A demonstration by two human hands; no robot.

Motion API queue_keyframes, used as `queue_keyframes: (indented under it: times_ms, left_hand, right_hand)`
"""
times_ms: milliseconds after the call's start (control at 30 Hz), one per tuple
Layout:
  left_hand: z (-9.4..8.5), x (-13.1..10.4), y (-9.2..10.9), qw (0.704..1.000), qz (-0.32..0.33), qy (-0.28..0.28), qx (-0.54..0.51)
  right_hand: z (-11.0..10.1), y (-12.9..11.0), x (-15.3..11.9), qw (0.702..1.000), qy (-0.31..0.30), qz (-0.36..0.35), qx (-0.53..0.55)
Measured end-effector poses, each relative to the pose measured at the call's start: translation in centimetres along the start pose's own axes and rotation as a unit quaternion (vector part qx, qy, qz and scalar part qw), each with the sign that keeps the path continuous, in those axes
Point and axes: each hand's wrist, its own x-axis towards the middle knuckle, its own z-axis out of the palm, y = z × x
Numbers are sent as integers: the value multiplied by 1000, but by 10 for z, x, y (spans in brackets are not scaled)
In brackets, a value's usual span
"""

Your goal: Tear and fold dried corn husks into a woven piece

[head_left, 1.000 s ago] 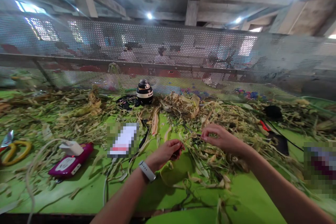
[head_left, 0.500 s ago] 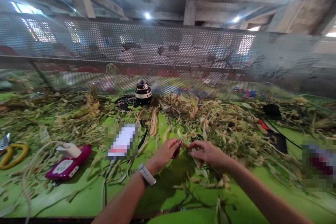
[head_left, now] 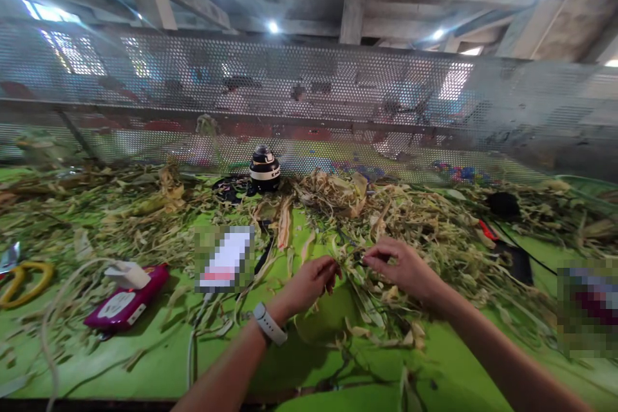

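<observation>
My left hand [head_left: 316, 280], with a white watch [head_left: 270, 324] on its wrist, is closed over the green table [head_left: 309, 360]; what its fingers hold, if anything, is too small to name. To its right, my right hand [head_left: 393, 262] has thumb and fingers pinched together at the edge of the dried plant pile [head_left: 425, 222]; its contents cannot be made out. The two hands are apart, with thin pale stems and leaves between and below them.
A lit phone [head_left: 226, 259] and a magenta power bank [head_left: 126, 301] with cables lie left. Yellow-handled scissors [head_left: 26, 283] are at the far left. Behind stand a black jar [head_left: 264, 170] and a perforated metal screen [head_left: 318, 96], with people beyond it.
My right hand has moved to the right and slightly up, away from my left hand. My left hand has barely moved.
</observation>
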Motion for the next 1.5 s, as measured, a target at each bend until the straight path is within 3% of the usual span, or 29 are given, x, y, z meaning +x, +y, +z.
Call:
queue_keyframes:
  times_ms: [133, 267, 367, 467, 533, 667, 833, 900, 967, 1067, 1133, 1233, 1300, 1333, 1367, 1400, 1500]
  left_hand:
    - [-1, -5, 4, 996, 21, -36, 75]
    - [1, -11, 11, 987, 69, -67, 125]
    - [3, -17, 18, 980, 65, -149, 119]
    - [0, -21, 22, 972, 48, -224, 51]
    - [-3, -20, 22, 980, 27, -192, -31]
    - [-9, -10, 17, 991, 16, -14, -134]
    - [-7, 3, 5, 995, 3, 94, -46]
    - [-5, 4, -2, 993, 6, 114, 24]
    - [-2, 4, -8, 988, 24, 124, 89]
    - [3, 1, -12, 982, 50, 110, 147]
    - [7, -2, -11, 979, 66, 70, 179]
    - [9, -8, -4, 970, 95, -4, 224]
    - [8, -12, 3, 964, 124, -49, 230]
    - [6, -13, 5, 962, 141, -61, 224]
    - [5, -15, 7, 962, 158, -59, 214]
    - [2, -15, 9, 965, 170, -39, 198]
    - [-3, -13, 8, 970, 161, 92, 155]
  right_hand:
    - [-17, -3, 0, 995, 19, -77, -67]
    - [-30, -16, 9, 980, -23, -153, -128]
    - [-29, -20, 29, 980, -89, -162, -69]
    - [-8, -6, 53, 984, -137, -92, 74]
    - [12, 11, 60, 978, -144, -28, 146]
    - [45, 34, 43, 979, -127, 15, 159]
    - [56, 24, -1, 989, -75, 19, 128]
    - [52, 13, -11, 998, -26, -55, -8]
    - [43, 2, -15, 980, 10, -147, -134]
    - [23, -12, -5, 939, -6, -243, -242]
    - [10, -17, 12, 931, -23, -267, -249]
    - [1, -16, 43, 965, -53, -214, -139]
    - [6, -6, 61, 988, -99, -118, 22]
    - [12, 0, 66, 983, -131, -56, 117]
    - [20, 7, 69, 979, -141, -33, 146]
    - [28, 14, 68, 977, -139, -19, 161]
    - [51, 29, 52, 973, -111, 13, 201]
